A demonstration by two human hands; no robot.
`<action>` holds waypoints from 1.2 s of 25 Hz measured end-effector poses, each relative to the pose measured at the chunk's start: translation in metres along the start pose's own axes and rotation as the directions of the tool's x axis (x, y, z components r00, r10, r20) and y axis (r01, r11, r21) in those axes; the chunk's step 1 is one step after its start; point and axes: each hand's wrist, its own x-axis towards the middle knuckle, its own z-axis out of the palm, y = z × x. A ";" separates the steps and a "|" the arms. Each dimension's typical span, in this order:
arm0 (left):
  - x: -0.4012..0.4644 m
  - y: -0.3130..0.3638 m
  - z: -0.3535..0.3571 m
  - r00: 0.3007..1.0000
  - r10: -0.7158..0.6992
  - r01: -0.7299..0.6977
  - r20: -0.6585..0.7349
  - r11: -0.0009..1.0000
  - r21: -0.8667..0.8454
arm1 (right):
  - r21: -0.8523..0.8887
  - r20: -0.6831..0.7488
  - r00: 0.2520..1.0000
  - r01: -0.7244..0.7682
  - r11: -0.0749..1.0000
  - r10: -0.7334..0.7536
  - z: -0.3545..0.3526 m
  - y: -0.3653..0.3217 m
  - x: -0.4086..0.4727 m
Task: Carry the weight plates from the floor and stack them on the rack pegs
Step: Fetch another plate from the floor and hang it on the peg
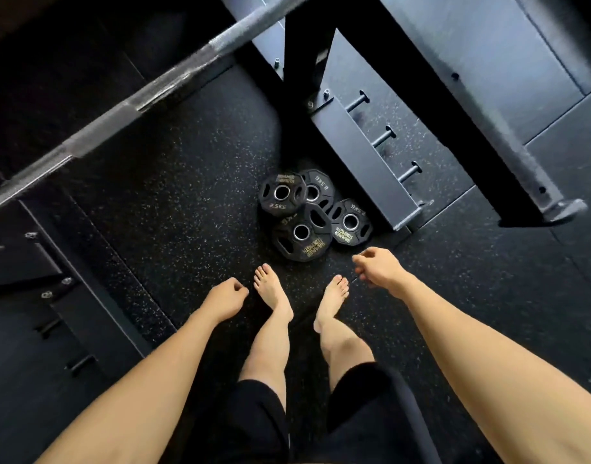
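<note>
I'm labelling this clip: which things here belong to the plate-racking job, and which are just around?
Job:
- four weight plates piled on the floor
- bare rack pegs
- left hand, right hand, both holding nothing

Just around:
- barbell
- rack upright
- rubber floor

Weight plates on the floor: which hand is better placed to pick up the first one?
Probably the right. The right hand hangs just beside the nearest 2.5 kg plate, on the side of the rack pegs. The left hand hangs farther back beside the left foot. Both hold nothing.
</note>
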 end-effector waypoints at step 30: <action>0.322 0.099 -0.012 0.996 0.089 -0.071 -0.003 0.775 -0.628 | 0.178 -0.075 0.977 0.211 0.961 -0.201 0.084 -0.059 0.317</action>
